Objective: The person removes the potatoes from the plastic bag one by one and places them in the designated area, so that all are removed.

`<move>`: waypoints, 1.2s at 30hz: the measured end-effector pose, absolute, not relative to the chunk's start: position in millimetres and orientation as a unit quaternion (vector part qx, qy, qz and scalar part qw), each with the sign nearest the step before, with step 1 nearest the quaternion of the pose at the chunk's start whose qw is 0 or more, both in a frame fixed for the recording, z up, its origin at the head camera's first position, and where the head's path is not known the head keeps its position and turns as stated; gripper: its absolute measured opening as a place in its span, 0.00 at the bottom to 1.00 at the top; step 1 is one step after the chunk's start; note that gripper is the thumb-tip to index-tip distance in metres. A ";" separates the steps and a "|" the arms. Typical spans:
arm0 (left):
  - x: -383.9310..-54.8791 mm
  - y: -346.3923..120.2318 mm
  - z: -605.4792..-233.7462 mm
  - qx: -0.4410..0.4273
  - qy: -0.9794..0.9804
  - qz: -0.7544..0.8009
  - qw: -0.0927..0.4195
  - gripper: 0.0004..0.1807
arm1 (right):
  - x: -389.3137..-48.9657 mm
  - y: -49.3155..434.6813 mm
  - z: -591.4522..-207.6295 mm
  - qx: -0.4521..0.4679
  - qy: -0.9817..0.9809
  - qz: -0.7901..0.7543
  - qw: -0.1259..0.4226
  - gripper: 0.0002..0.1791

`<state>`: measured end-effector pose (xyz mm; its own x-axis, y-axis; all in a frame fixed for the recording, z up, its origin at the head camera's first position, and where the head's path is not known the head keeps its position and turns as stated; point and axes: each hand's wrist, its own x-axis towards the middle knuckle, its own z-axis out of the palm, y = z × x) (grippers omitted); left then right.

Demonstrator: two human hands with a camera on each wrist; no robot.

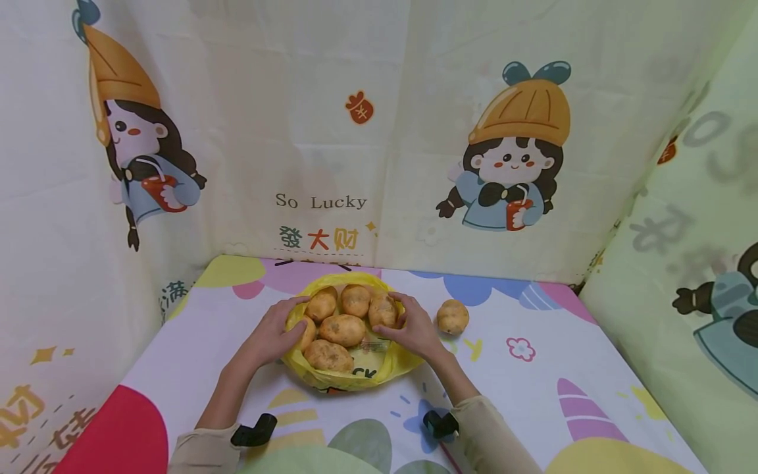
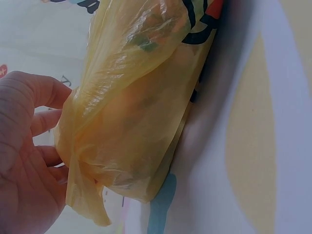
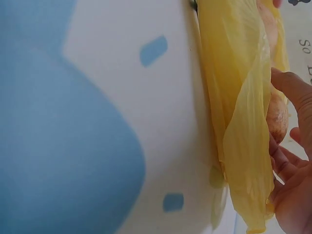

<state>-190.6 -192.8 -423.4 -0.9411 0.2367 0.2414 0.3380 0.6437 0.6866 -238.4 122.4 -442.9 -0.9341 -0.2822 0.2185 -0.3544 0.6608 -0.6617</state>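
Right hand [image 1: 412, 329] and left hand [image 1: 274, 332] reach over the rim of a crumpled yellow plastic bag [image 1: 405, 362]. We see the right thumb and fingers bent around an oval, pale brown potato [image 1: 383, 311] at the bag's right side. The left hand curves over the left rim, thumb and forefinger well apart; we cannot tell whether it grips the plastic or only touches it.

Nearest to us lie two beige sleeves [image 1: 494, 434], each with a black wrist device [image 1: 254, 430] at the cuff. Beneath spreads a white cloth [image 1: 503, 395] printed with pastel shapes.

Next we find the bag itself, between the hands, its mouth turned upward. Inside we count six potatoes, the gripped one included: a long one [image 1: 328, 357] toward the near rim, one [image 1: 342, 330] at the middle, one [image 1: 306, 334] partly hidden beside the left thumb, and two [image 1: 356, 301] toward the far rim. A seventh, rounded potato [image 1: 453, 317] rests on the cloth to the right, apart from the bag.

Farthest off hangs an off-white printed backdrop [image 1: 414, 197], where we read "So Lucky" between two cartoon figures [image 1: 516, 151] in orange caps.
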 end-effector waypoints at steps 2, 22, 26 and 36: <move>-190.8 -192.9 -423.5 -0.157 -0.904 -0.392 0.063 0.27 | -238.8 121.8 -442.5 0.175 -0.910 0.373 0.047 0.48; -192.6 -193.8 -424.8 -0.169 -0.899 -0.397 0.069 0.26 | -245.7 116.6 -448.4 0.164 -0.911 0.378 0.032 0.49; -192.9 -193.8 -424.6 -0.171 -0.899 -0.398 0.072 0.26 | -246.7 116.0 -449.8 0.161 -0.913 0.374 0.037 0.49; -192.4 -195.2 -425.3 -0.164 -0.900 -0.397 0.068 0.26 | -245.1 113.3 -451.8 0.167 -0.910 0.375 0.061 0.43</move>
